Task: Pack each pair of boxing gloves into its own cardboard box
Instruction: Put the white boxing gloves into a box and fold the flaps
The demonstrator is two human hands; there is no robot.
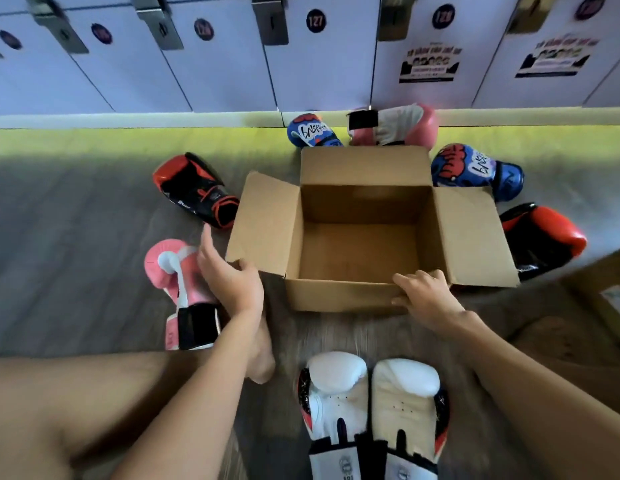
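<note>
An empty cardboard box stands on the floor with its flaps spread. My right hand grips its near wall, fingers over the rim and thumb outside. My left hand lies with straight fingers at the left flap's near corner, thumb on the flap, right beside a pink glove. The other pink glove lies behind the box. A white pair lies side by side in front of me. Blue gloves and red-black gloves are scattered around the box.
A row of numbered lockers closes off the back. A second cardboard box shows at the right edge. My bare legs and a foot lie on the grey floor to the left of the white pair.
</note>
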